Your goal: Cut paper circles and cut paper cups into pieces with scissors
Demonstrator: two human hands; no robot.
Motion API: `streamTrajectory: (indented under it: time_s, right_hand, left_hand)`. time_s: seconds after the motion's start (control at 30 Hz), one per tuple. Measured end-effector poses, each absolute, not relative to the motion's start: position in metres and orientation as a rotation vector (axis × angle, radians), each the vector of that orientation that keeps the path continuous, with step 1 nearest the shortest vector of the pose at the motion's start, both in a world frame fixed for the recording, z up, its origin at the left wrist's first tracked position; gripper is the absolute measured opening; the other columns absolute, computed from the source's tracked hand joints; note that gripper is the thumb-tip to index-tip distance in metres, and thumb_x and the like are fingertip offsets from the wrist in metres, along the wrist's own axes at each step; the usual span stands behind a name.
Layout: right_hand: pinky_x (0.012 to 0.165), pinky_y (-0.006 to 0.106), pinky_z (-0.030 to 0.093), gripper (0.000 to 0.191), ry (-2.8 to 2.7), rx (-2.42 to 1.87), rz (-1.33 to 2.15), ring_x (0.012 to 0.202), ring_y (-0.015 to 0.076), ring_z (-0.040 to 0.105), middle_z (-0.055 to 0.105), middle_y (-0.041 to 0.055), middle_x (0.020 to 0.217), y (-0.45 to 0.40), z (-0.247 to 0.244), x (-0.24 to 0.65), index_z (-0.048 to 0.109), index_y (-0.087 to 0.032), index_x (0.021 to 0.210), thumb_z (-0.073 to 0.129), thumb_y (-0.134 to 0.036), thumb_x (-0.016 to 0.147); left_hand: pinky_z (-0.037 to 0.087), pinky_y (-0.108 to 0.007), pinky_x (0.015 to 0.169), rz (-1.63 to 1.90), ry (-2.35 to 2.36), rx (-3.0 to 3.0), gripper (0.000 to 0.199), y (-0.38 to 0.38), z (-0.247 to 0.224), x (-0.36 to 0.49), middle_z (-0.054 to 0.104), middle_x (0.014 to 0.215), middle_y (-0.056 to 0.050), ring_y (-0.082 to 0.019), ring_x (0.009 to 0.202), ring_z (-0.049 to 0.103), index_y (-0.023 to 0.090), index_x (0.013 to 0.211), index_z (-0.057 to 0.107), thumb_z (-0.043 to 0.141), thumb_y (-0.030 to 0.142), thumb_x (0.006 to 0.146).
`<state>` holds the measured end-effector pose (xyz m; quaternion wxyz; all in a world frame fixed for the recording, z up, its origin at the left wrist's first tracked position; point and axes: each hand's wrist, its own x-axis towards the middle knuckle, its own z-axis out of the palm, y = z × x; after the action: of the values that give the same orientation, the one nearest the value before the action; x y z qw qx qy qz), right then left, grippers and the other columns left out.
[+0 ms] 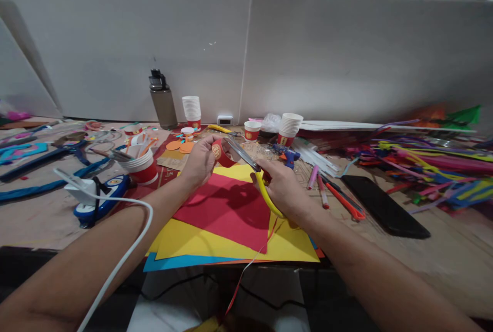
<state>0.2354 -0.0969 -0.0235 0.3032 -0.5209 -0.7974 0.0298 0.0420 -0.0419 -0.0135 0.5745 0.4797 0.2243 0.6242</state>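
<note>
My left hand grips a small red paper cup with a gold emblem, tilted on its side. In my right hand is a pair of scissors with yellow handles, its metal blades pointing up and left at the cup's rim. Whether the blades touch the paper I cannot make out. Below both hands lies a red sheet on top of yellow sheets, with a blue sheet showing beneath. A thin red and white strip hangs down over the table's front edge.
Stacked paper cups and a bottle stand at the back. On the left are a cup of tools and a power strip with a white cable crossing my left forearm. A phone, markers and colourful pipe cleaners lie right.
</note>
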Motion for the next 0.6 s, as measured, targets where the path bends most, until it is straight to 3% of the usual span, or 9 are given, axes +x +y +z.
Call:
streamTrajectory:
  time_s: [0.6]
  right_hand:
    - [0.058, 0.024, 0.033, 0.01, -2.145, -1.324, 0.043, 0.062, 0.0142, 0.048, 0.057, 0.0028, 0.068, -0.0996, -0.0182, 0.2352, 0.062, -0.018, 0.085, 0.053, -0.024, 0.083]
  left_hand:
    - [0.044, -0.019, 0.056, 1.394, 0.488, 1.19, 0.031, -0.0377, -0.0144, 0.0378, 0.059, 0.066, 0.003, -0.008, 0.059, 0.056, 0.014, 0.074, 0.056, 0.081, 0.026, 0.06]
